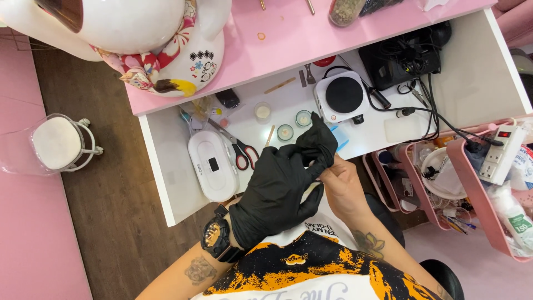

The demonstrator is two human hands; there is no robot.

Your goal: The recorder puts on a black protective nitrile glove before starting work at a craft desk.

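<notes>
My left hand (277,189) wears a black glove and has a black wristwatch (217,240) on its wrist. Its gloved fingers pinch a second black glove (319,141), which hangs loose and crumpled above my right hand. My bare right hand (341,186) grips the lower edge of that loose glove. Both hands meet over the front edge of a white pull-out shelf (177,183).
On the shelf lie a white oval box (212,165), red-handled scissors (241,153), small candle jars (285,131) and a white hot plate (341,97). A black device with tangled cables (401,58) sits at the right. A pink cart (477,183) holds a power strip (502,153). A large white figurine (144,39) stands on the pink counter.
</notes>
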